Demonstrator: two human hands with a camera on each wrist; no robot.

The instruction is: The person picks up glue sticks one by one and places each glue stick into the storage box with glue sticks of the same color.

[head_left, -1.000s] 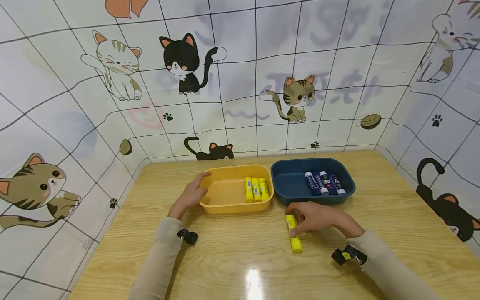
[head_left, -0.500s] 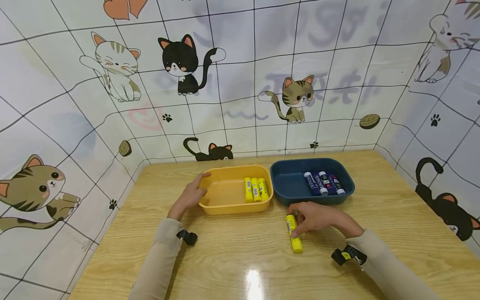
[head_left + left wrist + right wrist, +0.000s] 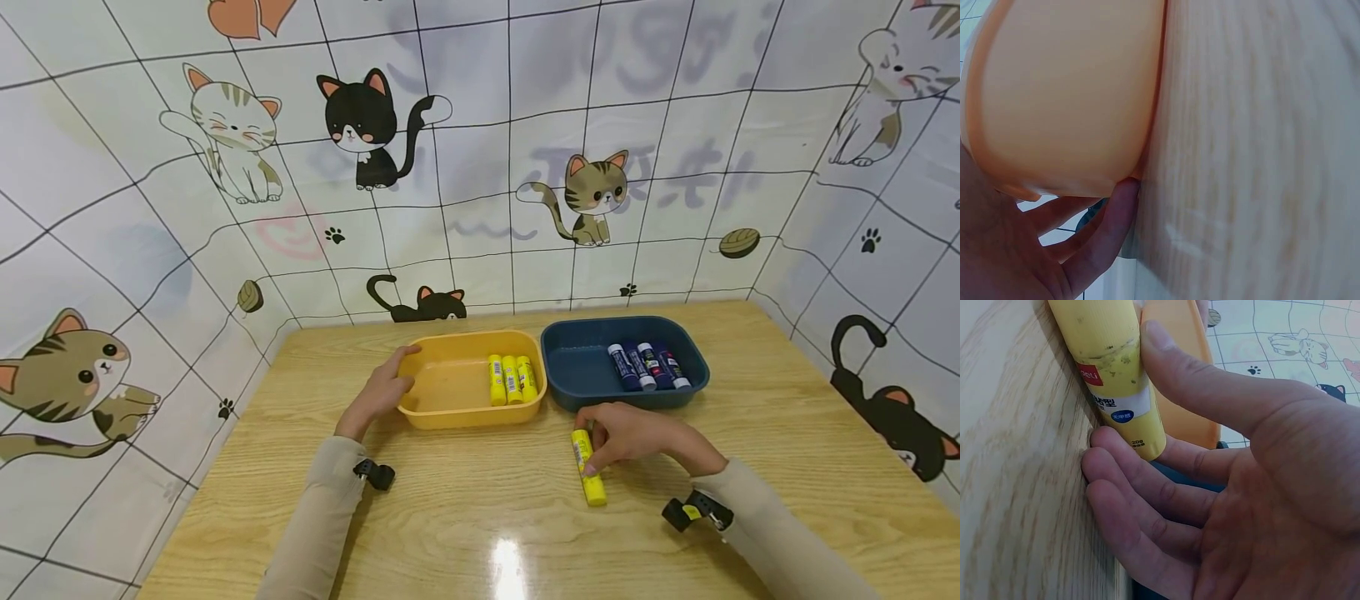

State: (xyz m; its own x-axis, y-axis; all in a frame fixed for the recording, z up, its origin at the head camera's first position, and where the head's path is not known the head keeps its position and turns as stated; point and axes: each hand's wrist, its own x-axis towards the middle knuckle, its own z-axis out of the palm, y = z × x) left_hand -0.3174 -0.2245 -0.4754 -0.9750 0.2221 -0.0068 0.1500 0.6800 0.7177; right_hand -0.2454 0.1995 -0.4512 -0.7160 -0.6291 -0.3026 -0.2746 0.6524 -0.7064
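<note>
My right hand (image 3: 626, 435) holds a yellow glue stick (image 3: 591, 479) on the table, in front of the blue bin. In the right wrist view the thumb (image 3: 1175, 359) lies along one side of the glue stick (image 3: 1116, 387), with fingertips (image 3: 1110, 440) near its lower end. My left hand (image 3: 381, 390) grips the left end of the yellow bin (image 3: 450, 419); in the left wrist view its fingers (image 3: 1100, 240) touch the outer end wall of the bin (image 3: 1072, 100). Several yellow glue sticks (image 3: 512, 380) lie side by side at the right end of that bin.
To the right of the yellow bin, the blue bin (image 3: 581, 367) touches or nearly touches it. Several dark-blue glue sticks with white ends (image 3: 647, 367) lie in it. The wooden table (image 3: 435, 508) is backed by a cat-patterned sheet (image 3: 480, 183).
</note>
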